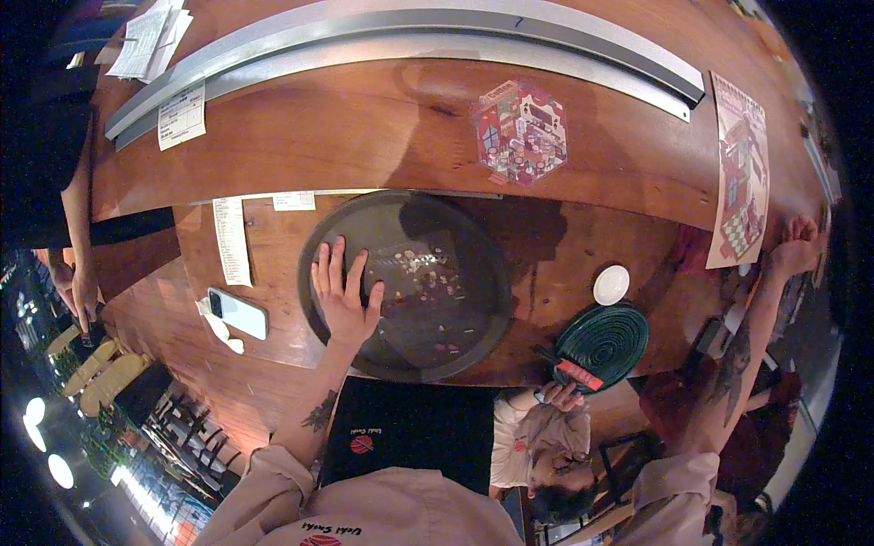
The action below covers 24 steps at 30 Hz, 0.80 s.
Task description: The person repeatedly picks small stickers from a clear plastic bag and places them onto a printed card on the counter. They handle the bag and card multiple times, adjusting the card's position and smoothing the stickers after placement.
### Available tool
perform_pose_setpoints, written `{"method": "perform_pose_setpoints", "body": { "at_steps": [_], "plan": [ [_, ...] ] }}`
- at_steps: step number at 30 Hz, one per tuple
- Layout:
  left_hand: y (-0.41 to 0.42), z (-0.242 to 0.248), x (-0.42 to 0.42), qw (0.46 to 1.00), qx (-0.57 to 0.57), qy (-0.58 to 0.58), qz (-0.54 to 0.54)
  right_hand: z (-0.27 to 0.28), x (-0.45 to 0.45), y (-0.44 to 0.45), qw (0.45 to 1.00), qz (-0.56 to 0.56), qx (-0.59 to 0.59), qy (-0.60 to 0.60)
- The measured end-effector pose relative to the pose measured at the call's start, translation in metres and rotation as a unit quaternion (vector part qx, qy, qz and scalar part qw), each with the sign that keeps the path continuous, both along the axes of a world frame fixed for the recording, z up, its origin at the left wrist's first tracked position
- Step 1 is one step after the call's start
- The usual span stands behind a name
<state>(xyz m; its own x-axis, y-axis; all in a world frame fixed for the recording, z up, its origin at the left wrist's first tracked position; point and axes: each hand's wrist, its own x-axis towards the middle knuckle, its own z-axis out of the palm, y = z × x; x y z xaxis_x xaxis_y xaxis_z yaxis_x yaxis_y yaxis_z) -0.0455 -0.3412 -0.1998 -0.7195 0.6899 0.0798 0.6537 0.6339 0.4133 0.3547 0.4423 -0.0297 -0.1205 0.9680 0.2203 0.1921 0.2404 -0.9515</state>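
Observation:
My left hand [347, 293] rests with spread fingers on the left part of a round dark serving tray [410, 355], which lies on the wooden counter. Round light reflections show on the tray's surface. Far off at the right, my right hand [795, 246] is reached out beside a hanging illustrated paper poster [737, 170]; its fingers look curled, and whether they hold anything is not clear. A small white round dish [611, 284] sits on the counter right of the tray. Near it, a co-worker's hand [563, 396] holds a dark green ribbed round plate [604, 345] and a red-labelled item [579, 375].
A metal rail [437, 24] runs along the raised wooden ledge [307, 130], where a hexagonal coffee-themed print [522, 133] lies. Left of the tray are a long printed slip [233, 239], a phone [237, 314] and a crumpled white cloth or tissue [218, 326]. Another person's hand [83, 290] is at the far left.

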Motion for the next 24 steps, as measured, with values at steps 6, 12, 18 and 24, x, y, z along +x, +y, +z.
{"method": "perform_pose_setpoints", "body": {
  "at_steps": [6, 12, 18, 24],
  "plan": [
    [-0.008, -0.001, 0.003, 1.0, -0.014, 0.016, 0.009, -0.031, -0.021, -0.016, 1.0, -0.026, 0.01, -0.003],
    [-0.005, -0.006, -0.001, 0.999, 0.04, 0.03, -0.009, -0.058, -0.052, -0.108, 0.994, -0.043, 0.073, -0.07],
    [-0.007, -0.011, -0.006, 0.994, 0.105, 0.003, -0.024, -0.06, -0.083, -0.27, 0.974, -0.05, 0.156, -0.156],
    [-0.007, 0.012, 0.0, 0.993, 0.105, 0.009, -0.056, -0.078, -0.173, -0.496, 0.953, 0.209, 0.116, -0.187]
  ]
}}
